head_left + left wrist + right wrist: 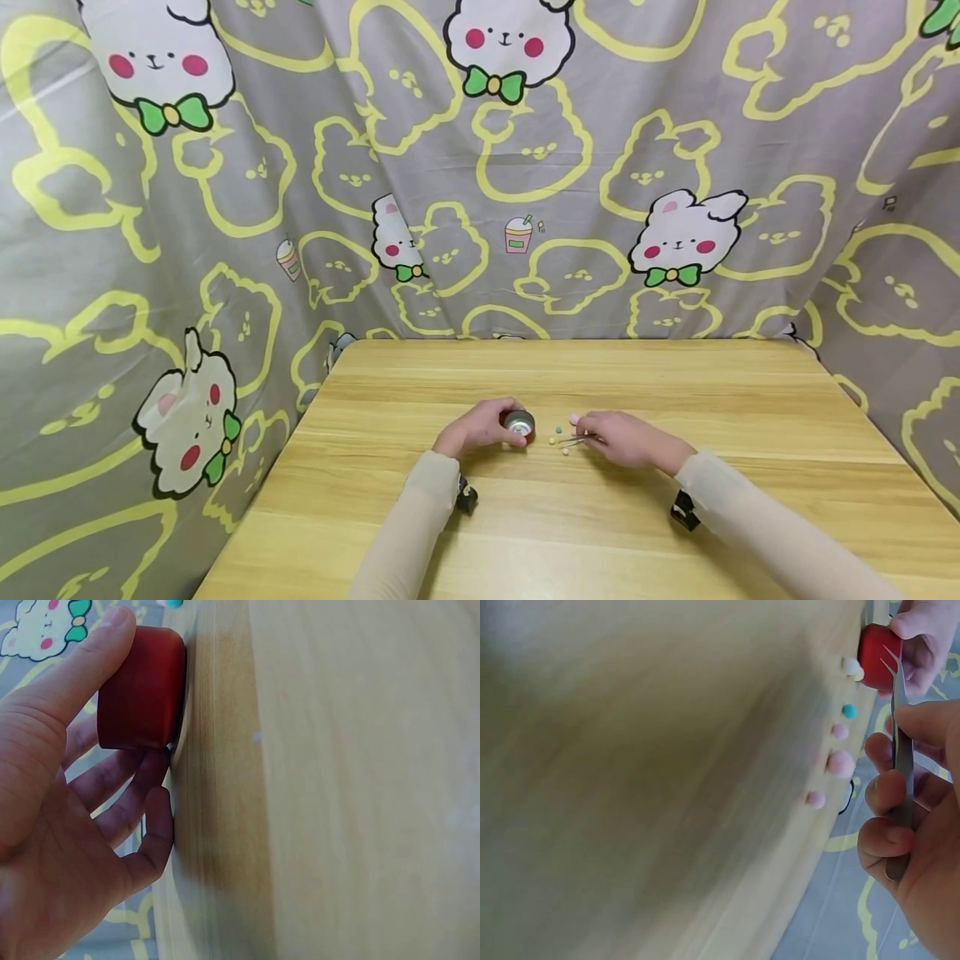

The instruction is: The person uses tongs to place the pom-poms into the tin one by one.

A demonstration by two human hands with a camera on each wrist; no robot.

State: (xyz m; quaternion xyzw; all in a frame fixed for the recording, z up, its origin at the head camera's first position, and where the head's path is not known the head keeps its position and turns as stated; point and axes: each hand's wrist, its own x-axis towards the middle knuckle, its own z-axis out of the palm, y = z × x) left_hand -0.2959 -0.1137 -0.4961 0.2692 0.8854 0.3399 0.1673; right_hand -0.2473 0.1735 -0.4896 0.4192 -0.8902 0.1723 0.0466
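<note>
The left hand [480,427] grips the small red cup [142,688] upright at the table's [675,533] centre; the right hand [626,439] pinches tweezers [901,742] over the pellets [841,763] just right of it (tips apparently empty). Next, probably: nip one pellet gently

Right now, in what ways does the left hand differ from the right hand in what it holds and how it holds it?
The left hand grips a small red cup standing on the table, thumb on one side and fingers on the other; the right hand pinches thin metal tweezers. The cup is short and round; the tweezers are long and slim, pointing toward the small coloured balls. Both hands stay low over the table.
</note>
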